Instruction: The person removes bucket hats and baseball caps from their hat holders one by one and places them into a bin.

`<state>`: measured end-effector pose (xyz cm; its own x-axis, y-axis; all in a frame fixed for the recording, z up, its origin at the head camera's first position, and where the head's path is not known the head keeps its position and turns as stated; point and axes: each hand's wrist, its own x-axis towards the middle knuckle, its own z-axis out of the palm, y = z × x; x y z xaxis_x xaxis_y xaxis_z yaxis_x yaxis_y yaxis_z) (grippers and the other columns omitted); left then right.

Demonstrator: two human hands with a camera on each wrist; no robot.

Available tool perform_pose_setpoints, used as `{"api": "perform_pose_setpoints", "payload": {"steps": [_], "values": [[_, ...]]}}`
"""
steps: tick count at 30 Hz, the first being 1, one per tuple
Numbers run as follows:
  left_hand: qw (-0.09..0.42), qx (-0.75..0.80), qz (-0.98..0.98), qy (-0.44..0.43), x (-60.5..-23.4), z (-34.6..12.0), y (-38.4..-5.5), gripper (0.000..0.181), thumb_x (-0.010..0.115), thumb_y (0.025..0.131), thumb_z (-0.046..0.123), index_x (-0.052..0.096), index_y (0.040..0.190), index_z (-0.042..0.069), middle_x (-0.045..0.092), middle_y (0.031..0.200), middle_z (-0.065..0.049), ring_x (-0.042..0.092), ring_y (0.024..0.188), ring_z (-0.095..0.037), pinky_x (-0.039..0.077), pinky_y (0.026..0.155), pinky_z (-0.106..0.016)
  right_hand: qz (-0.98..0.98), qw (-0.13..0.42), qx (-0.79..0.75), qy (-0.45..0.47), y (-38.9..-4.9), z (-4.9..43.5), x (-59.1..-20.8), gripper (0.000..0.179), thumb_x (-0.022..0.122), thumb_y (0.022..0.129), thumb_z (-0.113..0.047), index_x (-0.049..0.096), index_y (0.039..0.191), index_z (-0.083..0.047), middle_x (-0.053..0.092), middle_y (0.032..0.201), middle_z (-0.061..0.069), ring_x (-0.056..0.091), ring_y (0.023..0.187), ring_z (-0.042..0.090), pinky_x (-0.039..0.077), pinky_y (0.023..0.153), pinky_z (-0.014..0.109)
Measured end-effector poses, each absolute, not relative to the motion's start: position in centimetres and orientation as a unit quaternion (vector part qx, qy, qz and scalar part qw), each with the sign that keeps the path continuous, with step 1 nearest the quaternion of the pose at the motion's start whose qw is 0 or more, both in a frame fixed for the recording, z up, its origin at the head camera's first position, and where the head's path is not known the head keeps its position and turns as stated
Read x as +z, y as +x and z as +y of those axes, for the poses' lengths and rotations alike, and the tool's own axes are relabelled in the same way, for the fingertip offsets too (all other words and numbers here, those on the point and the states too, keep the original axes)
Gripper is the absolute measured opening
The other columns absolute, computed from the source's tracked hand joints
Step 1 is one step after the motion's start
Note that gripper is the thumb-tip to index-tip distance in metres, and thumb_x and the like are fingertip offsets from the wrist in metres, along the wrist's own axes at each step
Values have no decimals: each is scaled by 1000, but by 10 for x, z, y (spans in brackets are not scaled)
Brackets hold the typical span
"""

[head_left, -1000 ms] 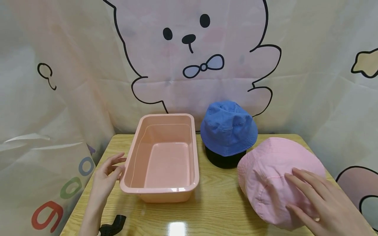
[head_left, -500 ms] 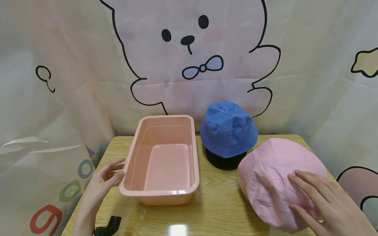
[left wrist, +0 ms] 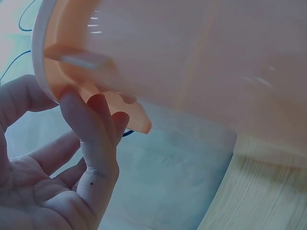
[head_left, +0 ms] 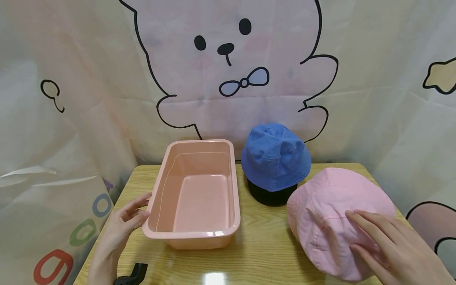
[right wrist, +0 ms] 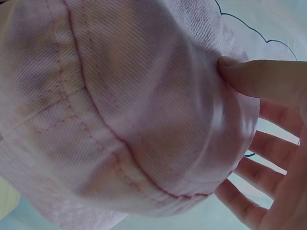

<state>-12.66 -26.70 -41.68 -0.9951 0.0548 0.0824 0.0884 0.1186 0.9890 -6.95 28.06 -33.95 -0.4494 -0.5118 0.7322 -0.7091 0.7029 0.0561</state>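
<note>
Both sides are occupied, from what I see on my feed: the left hand [head_left: 122, 223] pinches the rim of the peach tub [head_left: 203, 202] by the left edge of the table [head_left: 260, 241]. I have the right hand [head_left: 397, 245] gripping the pink hat [head_left: 327, 221], thumb and fingers spread across its crown, toward the front right corner. A blue hat [head_left: 276, 158] covers a black item [head_left: 271, 196] near the back edge. Coloured letter-like shapes [head_left: 63, 259] mark the left drape [head_left: 78, 146]; I can't read them surely.
</note>
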Motion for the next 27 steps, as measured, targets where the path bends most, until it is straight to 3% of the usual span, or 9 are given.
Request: {"api": "perform_pose_setpoints", "payload": {"steps": [14, 27], "values": [[21, -735, -670, -98, -428, -267, -129, 45, 48, 95, -8, 54, 137, 8, 65, 111, 9, 65, 89, -4, 55, 75, -19, -833, 372, 120, 390, -73, 285, -342, 49, 36, 103, -36, 66, 108, 1, 63, 96, 4, 36, 121, -11, 23, 111, 9], [19, -753, -652, -90, -430, -266, -130, 45, 48, 95, -7, 57, 135, 11, 64, 111, 9, 64, 89, -3, 55, 75, -18, -833, 389, 128, 371, -70, 278, -336, 45, 34, 104, -31, 67, 108, 0, 63, 90, 1, 45, 92, 3, 25, 105, 6]]}}
